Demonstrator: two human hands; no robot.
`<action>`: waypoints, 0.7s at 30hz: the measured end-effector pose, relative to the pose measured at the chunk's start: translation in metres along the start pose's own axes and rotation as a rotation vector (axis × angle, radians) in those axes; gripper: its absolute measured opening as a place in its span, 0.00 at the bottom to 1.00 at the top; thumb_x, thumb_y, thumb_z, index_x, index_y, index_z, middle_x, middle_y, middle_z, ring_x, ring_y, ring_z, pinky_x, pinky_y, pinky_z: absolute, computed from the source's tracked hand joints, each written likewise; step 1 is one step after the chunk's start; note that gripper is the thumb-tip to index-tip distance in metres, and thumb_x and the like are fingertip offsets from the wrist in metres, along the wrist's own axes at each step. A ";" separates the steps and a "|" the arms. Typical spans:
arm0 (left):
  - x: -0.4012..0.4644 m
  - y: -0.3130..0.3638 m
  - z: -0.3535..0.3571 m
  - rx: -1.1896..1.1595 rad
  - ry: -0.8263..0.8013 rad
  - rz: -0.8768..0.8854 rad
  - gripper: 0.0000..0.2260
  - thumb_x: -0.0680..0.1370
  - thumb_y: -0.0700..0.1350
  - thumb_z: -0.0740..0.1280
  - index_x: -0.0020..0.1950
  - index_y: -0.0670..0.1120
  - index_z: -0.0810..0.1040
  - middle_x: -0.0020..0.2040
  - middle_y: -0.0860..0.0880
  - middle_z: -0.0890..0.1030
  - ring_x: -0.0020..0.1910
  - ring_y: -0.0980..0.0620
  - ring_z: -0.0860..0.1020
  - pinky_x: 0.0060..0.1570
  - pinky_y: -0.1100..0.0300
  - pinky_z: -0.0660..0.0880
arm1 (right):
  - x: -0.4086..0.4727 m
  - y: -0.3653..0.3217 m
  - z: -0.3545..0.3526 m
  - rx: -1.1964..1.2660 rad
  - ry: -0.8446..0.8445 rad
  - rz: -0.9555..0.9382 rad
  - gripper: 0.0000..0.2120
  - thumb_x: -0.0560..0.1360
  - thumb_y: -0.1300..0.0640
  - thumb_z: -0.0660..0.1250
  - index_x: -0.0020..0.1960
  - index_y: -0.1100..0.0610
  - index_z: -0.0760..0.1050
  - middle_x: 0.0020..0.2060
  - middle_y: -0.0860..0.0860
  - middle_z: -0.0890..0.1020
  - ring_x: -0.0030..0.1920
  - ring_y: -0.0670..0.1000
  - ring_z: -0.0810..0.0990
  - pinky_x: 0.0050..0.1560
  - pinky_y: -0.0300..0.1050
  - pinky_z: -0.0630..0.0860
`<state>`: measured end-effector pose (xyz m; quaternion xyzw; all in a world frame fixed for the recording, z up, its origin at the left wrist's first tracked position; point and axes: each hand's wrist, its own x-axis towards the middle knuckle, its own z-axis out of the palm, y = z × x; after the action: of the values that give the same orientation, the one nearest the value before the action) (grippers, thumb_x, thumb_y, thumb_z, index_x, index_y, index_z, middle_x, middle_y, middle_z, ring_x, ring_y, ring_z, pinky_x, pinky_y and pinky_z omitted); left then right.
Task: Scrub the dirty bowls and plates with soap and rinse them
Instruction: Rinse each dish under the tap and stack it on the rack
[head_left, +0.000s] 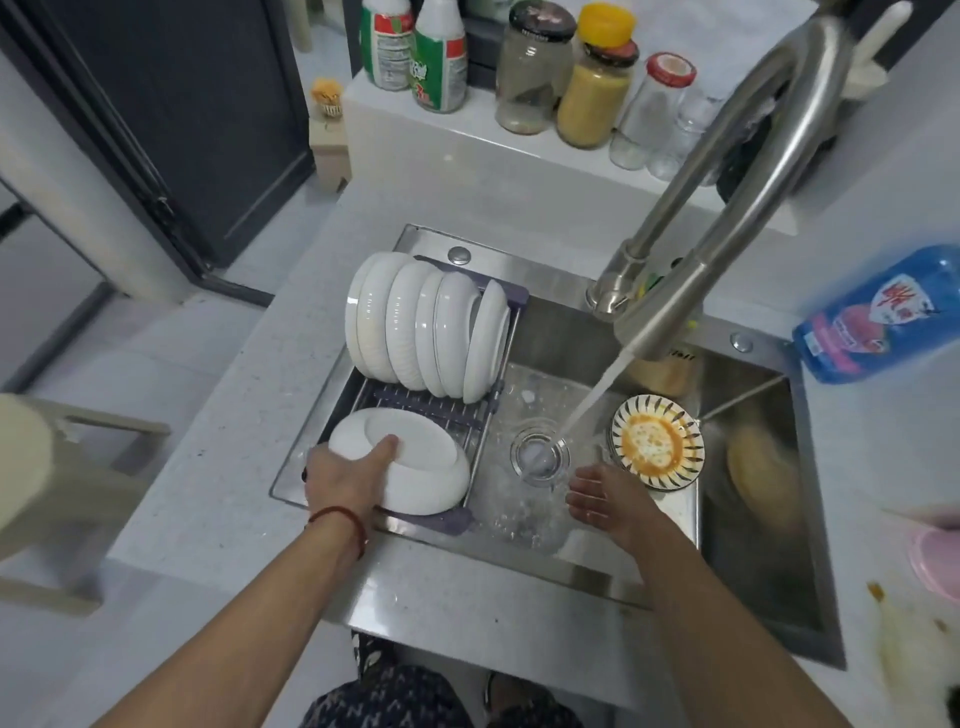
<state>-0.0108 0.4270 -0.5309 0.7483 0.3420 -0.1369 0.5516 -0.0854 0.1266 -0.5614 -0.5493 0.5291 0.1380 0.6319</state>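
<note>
A: White bowl is lying upside down at the near end of the drying rack; the left hand is gripping its rim, seemingly racking it after rinsing.

B: And the right hand?

A: Hanging loose-fingered, holding nothing, just beside the dirty striped plate in the sink. Picking that up and soaping it is probably coming next.

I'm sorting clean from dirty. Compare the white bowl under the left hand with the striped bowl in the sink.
The white bowl is plain and looks clean; the striped bowl has orange residue inside. The white bowl lies upside down on the drying rack, held by the left hand; the striped bowl sits tilted in the sink, untouched.
</note>
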 end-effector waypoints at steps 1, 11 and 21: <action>-0.003 -0.004 0.000 0.129 0.055 0.133 0.33 0.66 0.56 0.82 0.63 0.41 0.78 0.58 0.42 0.82 0.58 0.40 0.81 0.55 0.47 0.80 | 0.008 0.002 -0.015 0.011 0.030 0.003 0.08 0.83 0.57 0.61 0.50 0.59 0.76 0.36 0.55 0.80 0.34 0.54 0.80 0.37 0.46 0.80; -0.104 -0.011 0.107 0.579 -0.199 0.953 0.12 0.73 0.35 0.68 0.55 0.45 0.82 0.55 0.45 0.80 0.59 0.46 0.74 0.63 0.73 0.59 | 0.106 0.007 -0.126 0.035 0.214 0.141 0.16 0.79 0.65 0.63 0.66 0.63 0.73 0.47 0.57 0.79 0.41 0.53 0.78 0.36 0.46 0.78; -0.127 -0.031 0.232 0.789 -0.523 0.602 0.13 0.79 0.37 0.69 0.62 0.48 0.80 0.60 0.48 0.82 0.59 0.50 0.79 0.56 0.69 0.72 | 0.137 -0.022 -0.141 0.450 0.280 0.171 0.27 0.80 0.65 0.66 0.76 0.59 0.64 0.70 0.58 0.71 0.69 0.61 0.73 0.63 0.57 0.78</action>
<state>-0.0840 0.1727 -0.5619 0.9038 -0.1117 -0.2720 0.3109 -0.0867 -0.0557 -0.6389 -0.3619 0.6730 -0.0074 0.6450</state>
